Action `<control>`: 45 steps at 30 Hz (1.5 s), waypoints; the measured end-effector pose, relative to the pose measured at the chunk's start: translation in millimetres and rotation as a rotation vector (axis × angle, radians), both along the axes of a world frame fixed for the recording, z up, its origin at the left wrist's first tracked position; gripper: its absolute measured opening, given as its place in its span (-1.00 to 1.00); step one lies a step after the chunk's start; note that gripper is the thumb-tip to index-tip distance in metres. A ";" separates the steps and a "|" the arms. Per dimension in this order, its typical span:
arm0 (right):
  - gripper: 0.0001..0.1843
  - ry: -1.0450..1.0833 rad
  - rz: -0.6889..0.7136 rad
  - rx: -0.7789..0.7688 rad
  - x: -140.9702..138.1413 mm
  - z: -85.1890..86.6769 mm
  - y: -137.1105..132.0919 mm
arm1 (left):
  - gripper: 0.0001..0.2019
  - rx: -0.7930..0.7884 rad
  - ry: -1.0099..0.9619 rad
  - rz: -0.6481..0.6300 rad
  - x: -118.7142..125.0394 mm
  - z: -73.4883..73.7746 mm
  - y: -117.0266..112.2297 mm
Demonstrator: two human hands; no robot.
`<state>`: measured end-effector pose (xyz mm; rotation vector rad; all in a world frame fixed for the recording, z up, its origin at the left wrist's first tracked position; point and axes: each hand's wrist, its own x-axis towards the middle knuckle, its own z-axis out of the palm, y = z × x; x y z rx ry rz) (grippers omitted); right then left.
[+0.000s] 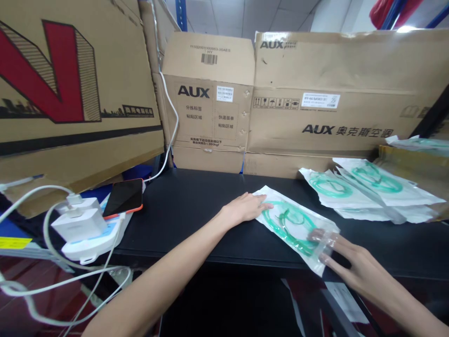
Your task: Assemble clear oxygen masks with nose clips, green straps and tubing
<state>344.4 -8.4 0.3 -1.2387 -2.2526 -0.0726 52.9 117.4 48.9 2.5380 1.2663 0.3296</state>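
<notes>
A clear plastic pouch with coiled green tubing point(293, 224) lies on the black table point(196, 210). My left hand point(245, 207) rests flat on the pouch's far left corner, fingers stretched out. My right hand point(345, 262) is at the pouch's near right end, its fingertips slipped under the clear plastic edge, which shows over them. Whether those fingers pinch the plastic is unclear.
A pile of similar pouches point(368, 187) lies at the right. Large AUX cardboard boxes point(315, 103) wall the back and left. A phone with an orange case point(123, 197), white chargers on a power strip point(82, 224) and loose white cables sit at the left.
</notes>
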 end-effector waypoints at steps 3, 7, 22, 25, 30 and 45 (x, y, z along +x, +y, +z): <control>-0.69 0.013 0.009 0.083 11.4 -4.0 -4.0 | -0.63 0.031 0.047 0.075 2.0 2.1 2.0; -0.73 0.026 -0.011 0.113 13.4 -8.0 -8.2 | -0.63 0.073 0.136 0.306 -6.0 1.7 11.6; -0.73 -0.035 0.025 0.220 -48.9 1.4 -22.3 | -0.65 0.039 0.319 0.468 -5.0 5.8 30.6; -0.74 -0.034 0.056 0.210 -59.0 -0.7 -22.7 | -0.65 0.012 0.342 0.507 14.3 11.5 47.5; -0.67 -0.040 0.139 0.119 -79.0 -3.4 -20.2 | -0.65 -0.010 0.299 0.496 45.6 16.9 71.9; -0.68 0.096 0.251 0.115 -101.2 40.1 -10.3 | -0.62 0.257 -0.096 0.128 -7.8 61.7 -48.2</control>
